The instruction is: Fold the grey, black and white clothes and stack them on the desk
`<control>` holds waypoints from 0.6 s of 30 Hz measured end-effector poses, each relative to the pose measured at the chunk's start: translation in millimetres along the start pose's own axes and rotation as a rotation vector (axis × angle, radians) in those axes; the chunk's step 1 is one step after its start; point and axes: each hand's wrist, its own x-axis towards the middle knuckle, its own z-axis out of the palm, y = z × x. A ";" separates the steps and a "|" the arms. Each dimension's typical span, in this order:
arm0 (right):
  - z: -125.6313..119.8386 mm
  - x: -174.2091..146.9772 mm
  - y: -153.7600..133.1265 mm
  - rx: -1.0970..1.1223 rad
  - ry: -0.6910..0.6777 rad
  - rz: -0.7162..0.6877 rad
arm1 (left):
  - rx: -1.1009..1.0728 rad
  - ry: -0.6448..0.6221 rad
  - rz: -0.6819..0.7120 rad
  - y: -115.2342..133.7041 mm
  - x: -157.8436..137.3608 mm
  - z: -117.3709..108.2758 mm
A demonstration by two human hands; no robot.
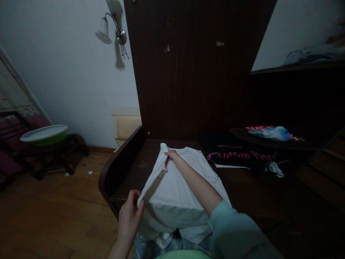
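Note:
A white garment, perhaps a shirt (185,183), lies spread over a dark wooden bench top (129,183) and hangs over its front edge towards my lap. My left hand (131,208) pinches the garment's left edge near the front, with the cloth between thumb and fingers. Farther back, my right hand (171,155) reaches across the cloth and grips the same edge near the far left corner. Between the two hands the edge is lifted and folded up a little. The fingertips of my right hand are partly hidden by the cloth.
A raised wooden side (118,162) bounds the bench at left. Black cloth with pink lettering (237,153) lies to the right, beside a shelf with a colourful plastic bag (272,133). A green basin (45,135) stands on a low stool. A wall lamp (104,32) hangs above.

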 end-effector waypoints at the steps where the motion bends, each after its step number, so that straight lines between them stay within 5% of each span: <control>1: -1.0 1.8 -1.8 0.015 0.005 0.016 | 0.007 -0.007 0.014 4.6 -0.5 -0.8; 8: -20.7 13.1 1.0 0.005 0.065 0.134 | 0.158 -0.395 0.232 41.7 -22.0 22.7; 18: -29.4 13.5 25.3 -0.061 0.125 0.049 | 0.192 -0.620 0.351 67.4 -30.0 34.9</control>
